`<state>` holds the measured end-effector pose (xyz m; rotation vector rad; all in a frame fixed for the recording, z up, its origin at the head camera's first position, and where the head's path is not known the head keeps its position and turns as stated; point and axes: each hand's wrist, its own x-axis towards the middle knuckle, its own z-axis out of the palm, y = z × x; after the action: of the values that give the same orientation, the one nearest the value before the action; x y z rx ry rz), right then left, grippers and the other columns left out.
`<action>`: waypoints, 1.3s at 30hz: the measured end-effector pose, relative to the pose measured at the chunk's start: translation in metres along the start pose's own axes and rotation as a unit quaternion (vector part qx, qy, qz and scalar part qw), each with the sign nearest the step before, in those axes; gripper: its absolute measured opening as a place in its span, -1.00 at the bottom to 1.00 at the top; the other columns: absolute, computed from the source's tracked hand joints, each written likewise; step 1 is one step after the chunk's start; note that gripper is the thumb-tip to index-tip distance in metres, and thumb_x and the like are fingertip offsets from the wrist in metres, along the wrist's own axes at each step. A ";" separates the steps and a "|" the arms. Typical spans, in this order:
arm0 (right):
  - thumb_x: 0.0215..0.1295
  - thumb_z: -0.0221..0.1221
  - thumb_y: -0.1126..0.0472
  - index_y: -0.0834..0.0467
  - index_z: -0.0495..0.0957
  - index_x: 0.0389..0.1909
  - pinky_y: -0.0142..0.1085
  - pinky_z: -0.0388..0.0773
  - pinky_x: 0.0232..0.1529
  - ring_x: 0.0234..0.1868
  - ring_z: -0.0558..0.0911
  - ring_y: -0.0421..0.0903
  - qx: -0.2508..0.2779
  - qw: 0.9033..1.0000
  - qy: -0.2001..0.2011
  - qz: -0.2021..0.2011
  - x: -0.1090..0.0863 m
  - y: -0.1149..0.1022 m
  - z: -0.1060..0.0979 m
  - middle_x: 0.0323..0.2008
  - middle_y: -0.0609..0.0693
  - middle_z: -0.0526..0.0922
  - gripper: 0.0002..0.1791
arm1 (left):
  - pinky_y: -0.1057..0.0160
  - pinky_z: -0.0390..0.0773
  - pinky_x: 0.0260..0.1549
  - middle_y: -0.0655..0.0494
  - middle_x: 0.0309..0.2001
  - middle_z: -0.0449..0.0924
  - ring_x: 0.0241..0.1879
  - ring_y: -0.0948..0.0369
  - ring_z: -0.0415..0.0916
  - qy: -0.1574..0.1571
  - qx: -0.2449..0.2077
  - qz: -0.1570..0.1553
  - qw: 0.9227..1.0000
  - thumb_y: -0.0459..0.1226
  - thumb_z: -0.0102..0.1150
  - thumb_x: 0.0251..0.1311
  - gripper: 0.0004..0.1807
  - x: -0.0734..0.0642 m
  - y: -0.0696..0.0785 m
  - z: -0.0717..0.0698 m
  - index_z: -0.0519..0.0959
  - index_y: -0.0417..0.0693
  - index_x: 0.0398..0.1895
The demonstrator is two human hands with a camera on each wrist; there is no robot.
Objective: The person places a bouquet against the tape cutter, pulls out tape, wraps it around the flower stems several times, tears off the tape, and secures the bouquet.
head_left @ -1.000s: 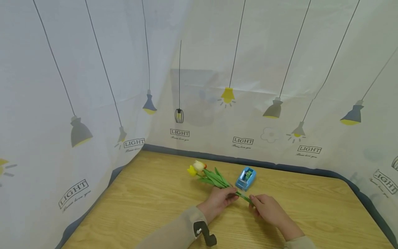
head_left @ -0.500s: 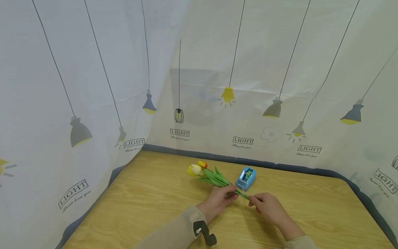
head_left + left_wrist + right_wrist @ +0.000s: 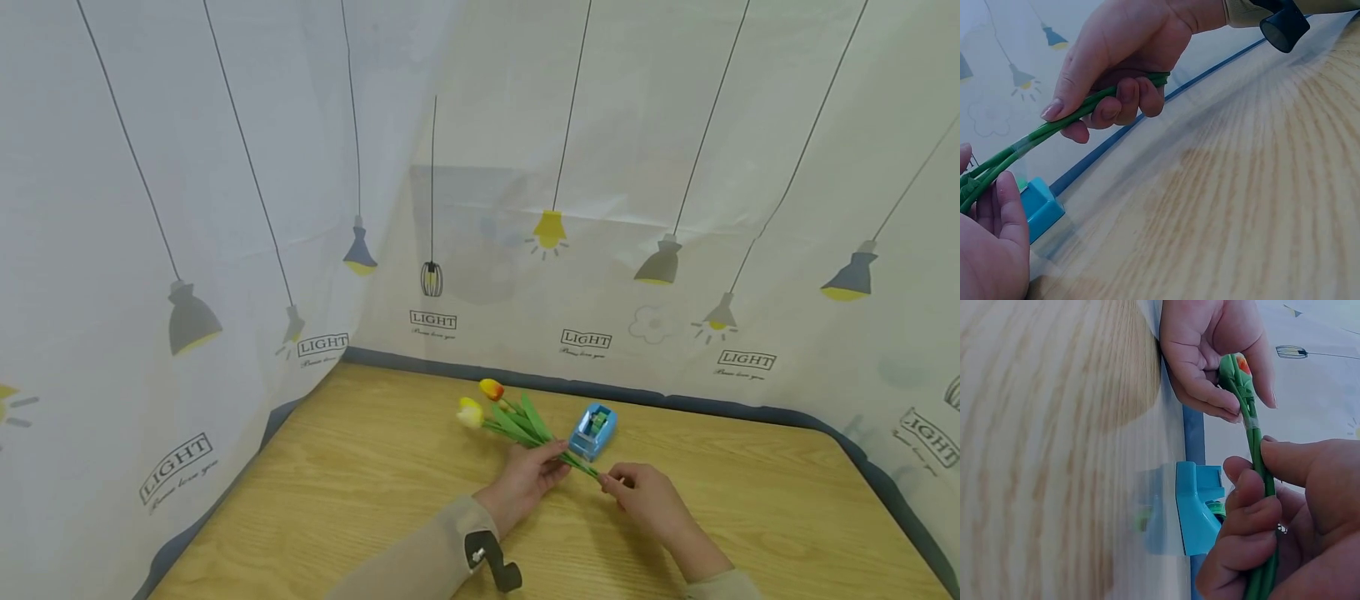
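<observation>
A bunch of tulips point(image 3: 519, 425) with yellow, cream and orange-red heads slants over the table, heads to the far left. My left hand point(image 3: 525, 483) holds it under the leaves, thumb on the near side. Lower down, my right hand point(image 3: 651, 502) grips the stem ends; in the right wrist view its fingers curl round the green stems point(image 3: 1257, 450). A band of clear tape point(image 3: 1022, 145) wraps the stems between both hands. Just beyond the stems stands a blue tape dispenser point(image 3: 593, 432) with a green roll in it.
The wooden table point(image 3: 360, 475) is bordered by a dark blue band along its far edge. Behind it hangs a pale curtain point(image 3: 495, 333) printed with lamps. A black camera mount point(image 3: 491, 560) sits on my left wrist.
The bunch has turned about its stems: the orange-red head has come up to the top, and the cream and yellow heads have shifted round. My right hand has moved slightly up; the dispenser stays put.
</observation>
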<state>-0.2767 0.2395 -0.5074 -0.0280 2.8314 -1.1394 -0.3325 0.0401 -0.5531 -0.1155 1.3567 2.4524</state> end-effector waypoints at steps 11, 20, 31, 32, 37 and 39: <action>0.50 0.28 0.06 0.06 0.73 -0.31 -0.33 0.33 -0.51 -0.49 0.45 -0.11 -0.028 0.999 0.017 -0.010 -0.002 -0.003 0.000 -0.54 -0.07 0.61 -0.79 | 0.31 0.77 -0.08 -0.13 -0.02 0.77 -0.20 0.22 0.72 0.002 0.013 0.009 1.000 -0.33 0.42 0.34 -0.71 -0.005 0.005 0.003 0.58 -0.23 0.02; 0.54 0.22 0.04 0.07 0.66 -0.44 -0.37 0.31 -0.58 -0.60 0.39 -0.17 -0.026 0.999 -0.031 -0.028 -0.001 0.000 -0.002 -0.64 -0.10 0.50 -0.68 | 0.33 0.76 -0.15 0.06 -0.28 0.71 -0.28 0.23 0.69 -0.009 0.019 0.007 1.000 -0.42 0.36 0.30 -0.88 -0.006 0.003 0.002 0.59 -0.11 -0.25; 0.73 -0.12 0.04 0.25 0.66 -0.32 -0.41 0.25 -0.61 -0.66 0.31 -0.20 0.079 0.987 -0.140 -0.021 -0.003 0.003 -0.007 -0.64 -0.08 0.47 -0.47 | 0.36 0.76 -0.22 0.08 -0.29 0.71 -0.30 0.24 0.68 -0.052 0.025 0.002 0.998 -0.46 0.30 0.29 -0.83 -0.002 0.000 0.000 0.56 -0.02 -0.33; 0.74 -0.13 0.03 0.26 0.66 -0.33 -0.41 0.24 -0.62 -0.66 0.29 -0.20 0.084 0.986 -0.143 -0.020 -0.004 0.003 -0.008 -0.66 -0.08 0.46 -0.45 | 0.36 0.76 -0.22 0.09 -0.29 0.72 -0.30 0.25 0.68 -0.057 0.027 0.002 0.998 -0.46 0.31 0.28 -0.83 -0.002 0.000 0.000 0.57 -0.02 -0.33; 0.75 -0.15 0.01 0.32 0.65 -0.36 -0.43 0.19 -0.63 -0.67 0.27 -0.22 0.101 0.981 -0.164 -0.026 -0.004 0.005 -0.015 -0.70 -0.11 0.43 -0.39 | 0.33 0.76 -0.18 0.12 -0.31 0.73 -0.30 0.26 0.69 -0.083 0.034 0.004 0.996 -0.46 0.33 0.27 -0.84 -0.002 -0.001 0.000 0.58 -0.04 -0.30; 0.76 -0.16 0.02 0.33 0.65 -0.38 -0.45 0.18 -0.64 -0.67 0.25 -0.23 0.102 0.979 -0.176 -0.031 -0.003 0.008 -0.018 -0.69 -0.13 0.43 -0.38 | 0.32 0.77 -0.18 0.12 -0.33 0.72 -0.30 0.26 0.68 -0.089 0.031 0.004 0.995 -0.47 0.32 0.28 -0.85 -0.002 -0.001 0.000 0.58 -0.07 -0.28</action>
<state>-0.2751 0.2575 -0.4996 -0.2756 2.4112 -1.2872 -0.3299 0.0406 -0.5537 0.1218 1.3557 2.3592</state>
